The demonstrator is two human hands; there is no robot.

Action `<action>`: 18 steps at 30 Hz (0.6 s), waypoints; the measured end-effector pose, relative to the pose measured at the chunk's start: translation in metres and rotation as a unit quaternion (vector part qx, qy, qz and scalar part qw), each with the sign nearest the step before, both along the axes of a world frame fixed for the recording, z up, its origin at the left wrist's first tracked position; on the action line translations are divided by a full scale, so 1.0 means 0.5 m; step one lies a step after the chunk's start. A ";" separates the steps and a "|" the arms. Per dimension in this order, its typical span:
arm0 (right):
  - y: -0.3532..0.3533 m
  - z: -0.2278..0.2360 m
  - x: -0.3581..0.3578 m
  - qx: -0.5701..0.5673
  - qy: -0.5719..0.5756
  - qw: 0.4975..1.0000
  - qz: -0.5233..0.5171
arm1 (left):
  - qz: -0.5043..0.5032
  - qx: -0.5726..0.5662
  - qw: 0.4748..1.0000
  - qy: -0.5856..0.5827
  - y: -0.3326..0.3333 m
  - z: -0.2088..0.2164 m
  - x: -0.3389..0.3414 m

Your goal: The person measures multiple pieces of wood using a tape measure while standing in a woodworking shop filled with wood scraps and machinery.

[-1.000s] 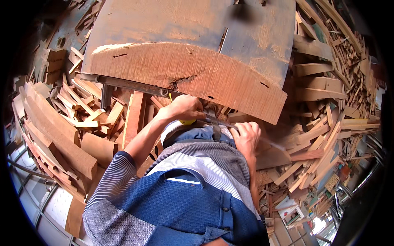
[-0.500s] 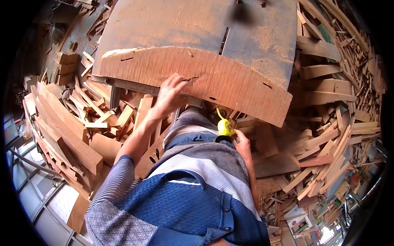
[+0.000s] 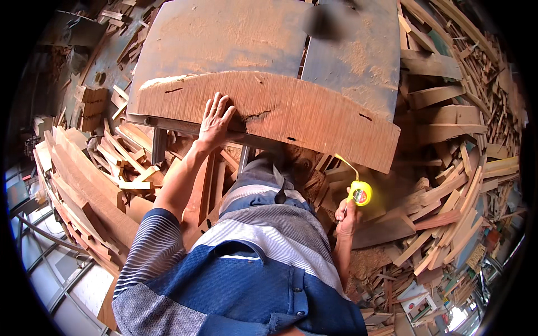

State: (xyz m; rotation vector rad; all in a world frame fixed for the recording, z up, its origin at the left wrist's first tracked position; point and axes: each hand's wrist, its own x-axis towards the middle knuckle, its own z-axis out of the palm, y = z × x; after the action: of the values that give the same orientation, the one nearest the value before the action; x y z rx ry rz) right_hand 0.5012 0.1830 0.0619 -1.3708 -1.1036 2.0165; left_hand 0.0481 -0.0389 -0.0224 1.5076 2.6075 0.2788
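Tape measure (image 3: 360, 193): round yellow case, located on the near side of the wooden board (image 3: 314, 117), close to the board's right end. The case is clear of the board's face. A short yellow strip (image 3: 352, 168) extends from the case toward the far left and ends at or just beside the board's near edge; contact cannot be confirmed.

Board orientation: long axis left to right, with the right end angled nearer the person. The far edge is arched. The board lies on the metal table (image 3: 224, 36), and its right portion projects past the table's near edge.

Right hand (image 3: 346, 217): nearer to the tape measure and in contact with it. The fingers are curled in a grip on the near-left side of the case, thumb against it. The contact points of the remaining fingers are hidden.

Left hand (image 3: 215, 122): placed on the near edge of the board, left of the dark crack (image 3: 258, 115). The palm is down, the fingers extended toward the far side and slightly spread. No object is grasped. Well apart from the tape measure.
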 end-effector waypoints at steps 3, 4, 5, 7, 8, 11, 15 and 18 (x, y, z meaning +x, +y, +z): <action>0.029 0.000 -0.014 0.048 -0.010 0.996 -0.071 | -0.001 -0.002 1.000 0.002 0.029 -0.003 -0.031; 0.049 -0.008 -0.009 0.081 -0.035 0.993 -0.076 | -0.002 -0.002 1.000 0.001 0.039 -0.002 -0.043; 0.063 -0.013 -0.011 0.113 -0.060 0.988 -0.082 | -0.003 -0.003 1.000 0.000 0.051 -0.001 -0.057; 0.086 0.028 -0.062 0.170 -0.102 0.974 -0.107 | -0.002 0.001 1.000 0.005 0.069 -0.006 -0.077; 0.095 0.024 -0.053 0.174 -0.088 0.975 -0.103 | -0.006 0.010 1.000 0.009 0.078 -0.012 -0.085; 0.129 0.037 -0.070 0.172 -0.028 0.979 -0.108 | -0.007 0.018 1.000 0.018 0.118 -0.015 -0.127; 0.129 0.038 -0.069 0.181 0.056 0.977 -0.098 | -0.002 0.014 1.000 0.005 0.157 -0.007 -0.158; 0.136 0.036 -0.088 0.178 0.078 0.972 -0.131 | 0.002 0.035 0.999 0.008 0.181 -0.015 -0.186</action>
State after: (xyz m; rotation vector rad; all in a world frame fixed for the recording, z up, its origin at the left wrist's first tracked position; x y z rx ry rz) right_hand 0.4574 0.2510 0.0801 -1.0892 -1.0861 1.6134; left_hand -0.0447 0.0514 -0.0300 1.5323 2.6388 0.3639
